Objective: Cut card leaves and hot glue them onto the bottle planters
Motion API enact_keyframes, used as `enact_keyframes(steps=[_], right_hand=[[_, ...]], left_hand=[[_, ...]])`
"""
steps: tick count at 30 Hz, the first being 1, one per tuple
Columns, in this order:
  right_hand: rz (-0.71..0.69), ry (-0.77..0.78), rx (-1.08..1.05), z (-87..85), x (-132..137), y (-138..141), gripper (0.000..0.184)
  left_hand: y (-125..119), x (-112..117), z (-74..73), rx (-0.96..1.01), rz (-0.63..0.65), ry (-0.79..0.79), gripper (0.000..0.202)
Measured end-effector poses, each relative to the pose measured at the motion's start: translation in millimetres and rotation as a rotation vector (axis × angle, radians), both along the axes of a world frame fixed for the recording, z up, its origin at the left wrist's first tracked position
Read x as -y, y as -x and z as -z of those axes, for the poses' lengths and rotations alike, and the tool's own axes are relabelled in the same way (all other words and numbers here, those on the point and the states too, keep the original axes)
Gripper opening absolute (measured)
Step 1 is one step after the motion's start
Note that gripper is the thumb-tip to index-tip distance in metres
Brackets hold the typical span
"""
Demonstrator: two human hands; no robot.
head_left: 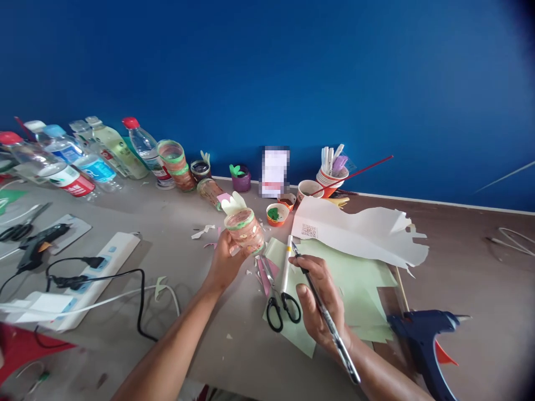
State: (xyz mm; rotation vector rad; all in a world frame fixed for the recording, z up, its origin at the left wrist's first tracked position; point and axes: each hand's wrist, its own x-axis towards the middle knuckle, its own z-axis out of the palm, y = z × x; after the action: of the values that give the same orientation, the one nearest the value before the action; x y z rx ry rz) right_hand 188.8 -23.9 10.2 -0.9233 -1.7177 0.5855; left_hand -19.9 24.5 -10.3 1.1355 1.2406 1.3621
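Note:
My left hand (229, 257) is closed around a small jar (246, 231) painted brown with green bands, tilted slightly. Cream paper petals (234, 204) stick up behind its rim. In my right hand (321, 295) lies a pen (328, 320), its tip pointing up and away from me toward the paper. Just left of this hand, black-handled scissors (273, 289) rest on pale green paper (355, 289) and pink scraps. A white marker (287, 263) lies beside the scissors. Close behind the jar is a paper cup with green paint (277, 214).
Plastic bottles (90, 161) and painted jars (178, 165) line the blue wall. On the left are a power strip (98, 278) with cables and a black glue gun (39, 245). A dark blue glue gun (426, 334) and torn white paper (359, 228) lie on the right.

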Motion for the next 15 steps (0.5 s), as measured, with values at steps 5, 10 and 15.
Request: enact_keyframes(steps=[5, 10, 15], right_hand=[[-0.029, -0.014, 0.025, 6.1, 2, -2, 0.031], [-0.044, -0.022, 0.034, 7.7, 4, -2, 0.034], [-0.084, -0.032, 0.094, 2.7, 4, 1, 0.037]], left_hand=[[9, -8, 6.8, -0.102, -0.119, -0.028, 0.052], [11, -10, 11.1, -0.083, -0.139, -0.041, 0.056], [10, -8, 10.0, -0.079, -0.135, -0.065, 0.042]])
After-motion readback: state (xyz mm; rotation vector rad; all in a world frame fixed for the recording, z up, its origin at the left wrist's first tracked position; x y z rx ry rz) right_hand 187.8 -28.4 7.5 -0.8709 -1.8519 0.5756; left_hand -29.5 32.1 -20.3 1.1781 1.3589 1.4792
